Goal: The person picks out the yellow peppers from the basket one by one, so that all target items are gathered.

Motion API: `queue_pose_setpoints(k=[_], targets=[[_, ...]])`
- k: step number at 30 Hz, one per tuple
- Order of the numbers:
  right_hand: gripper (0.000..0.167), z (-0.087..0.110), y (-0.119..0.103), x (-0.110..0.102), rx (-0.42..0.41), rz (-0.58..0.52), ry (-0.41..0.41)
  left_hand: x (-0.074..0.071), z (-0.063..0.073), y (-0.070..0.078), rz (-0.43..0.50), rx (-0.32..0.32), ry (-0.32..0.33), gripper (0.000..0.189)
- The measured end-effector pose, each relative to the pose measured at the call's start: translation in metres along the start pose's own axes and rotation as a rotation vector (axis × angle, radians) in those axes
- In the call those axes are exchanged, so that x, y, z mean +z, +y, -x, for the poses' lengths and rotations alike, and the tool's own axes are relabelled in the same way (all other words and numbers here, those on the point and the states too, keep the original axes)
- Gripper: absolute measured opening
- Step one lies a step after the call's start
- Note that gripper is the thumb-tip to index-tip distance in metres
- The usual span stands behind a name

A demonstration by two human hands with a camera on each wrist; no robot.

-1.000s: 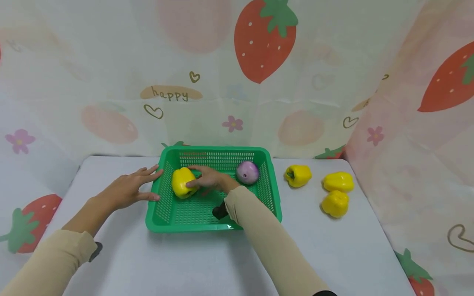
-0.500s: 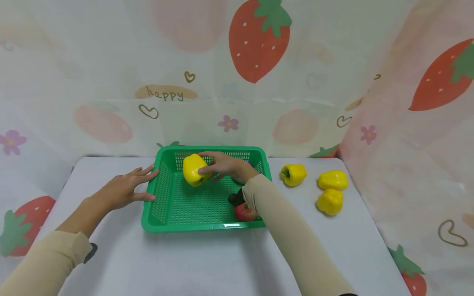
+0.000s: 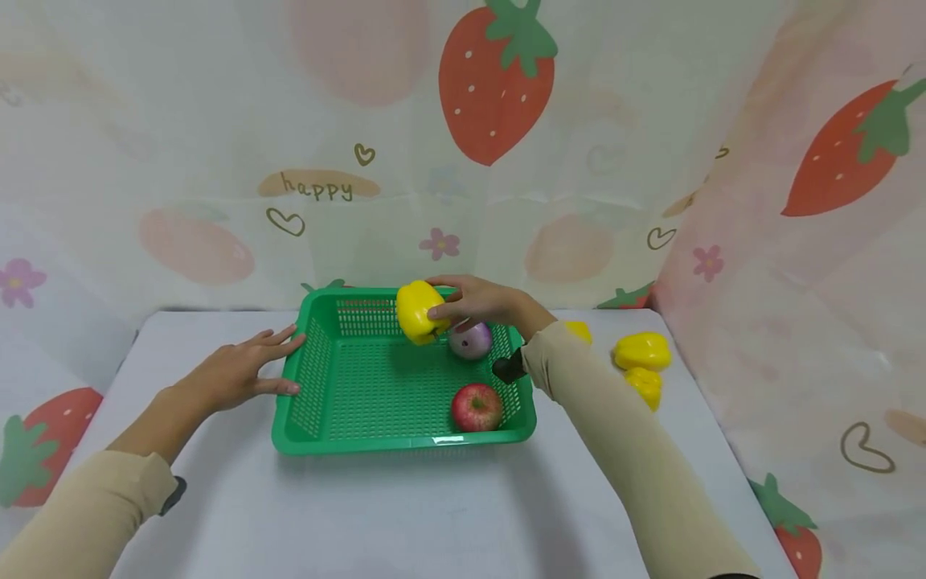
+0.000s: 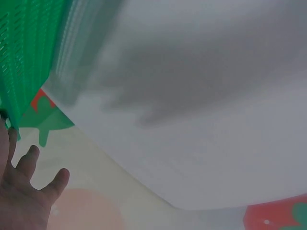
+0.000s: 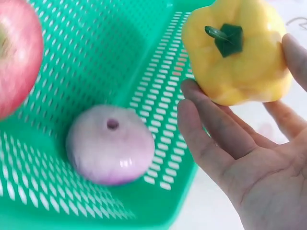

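Observation:
My right hand [image 3: 488, 301] holds a yellow bell pepper [image 3: 418, 314] between thumb and fingers, raised over the back part of the green plastic basket [image 3: 362, 445]. In the right wrist view the pepper's green stem [image 5: 229, 39] faces the camera. Below that hand, a purple onion [image 3: 472, 343] lies in the basket's back right corner. A red apple [image 3: 477, 408] sits in the front right corner. With fingers spread and fairly straight, my left hand [image 3: 239, 374] touches the basket's left rim; the left wrist view shows its fingertips by the green wall.
To the right of the basket on the white table [image 3: 362, 515] lie more yellow bell peppers: one [image 3: 641, 351] near the right edge, another [image 3: 645, 386] just in front of it, and a third [image 3: 580, 330] partly behind my right sleeve. A printed curtain [image 3: 405, 233] hangs behind.
My right hand has lifted the yellow bell pepper from the basket's left side and carried it up and right. The apple and onion have come into fuller view. My left hand stays at the rim.

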State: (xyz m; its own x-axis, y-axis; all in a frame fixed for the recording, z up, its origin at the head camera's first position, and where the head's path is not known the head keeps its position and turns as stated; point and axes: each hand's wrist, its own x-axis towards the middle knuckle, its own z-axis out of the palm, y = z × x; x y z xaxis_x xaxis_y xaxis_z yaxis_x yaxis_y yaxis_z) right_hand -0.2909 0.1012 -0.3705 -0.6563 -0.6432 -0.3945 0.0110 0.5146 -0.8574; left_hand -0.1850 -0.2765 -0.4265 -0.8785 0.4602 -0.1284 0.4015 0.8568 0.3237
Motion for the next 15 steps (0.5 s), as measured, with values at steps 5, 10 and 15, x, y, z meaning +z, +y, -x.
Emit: queue_pose_setpoints(k=[5, 10, 15], targets=[[0.068, 0.018, 0.005, -0.015, -0.016, 0.0, -0.024, 0.001, 0.0, 0.0, 0.005, 0.001, -0.003, 0.087], [0.069, 0.041, 0.007, -0.032, -0.004, 0.066, -0.007, 0.0, 0.0, -0.001, 0.007, 0.001, 0.001, 0.086], [0.07, 0.065, 0.023, -0.05, 0.014, 0.086, 0.033, 0.0, 0.0, -0.002, 0.012, 0.001, -0.001, 0.087]])
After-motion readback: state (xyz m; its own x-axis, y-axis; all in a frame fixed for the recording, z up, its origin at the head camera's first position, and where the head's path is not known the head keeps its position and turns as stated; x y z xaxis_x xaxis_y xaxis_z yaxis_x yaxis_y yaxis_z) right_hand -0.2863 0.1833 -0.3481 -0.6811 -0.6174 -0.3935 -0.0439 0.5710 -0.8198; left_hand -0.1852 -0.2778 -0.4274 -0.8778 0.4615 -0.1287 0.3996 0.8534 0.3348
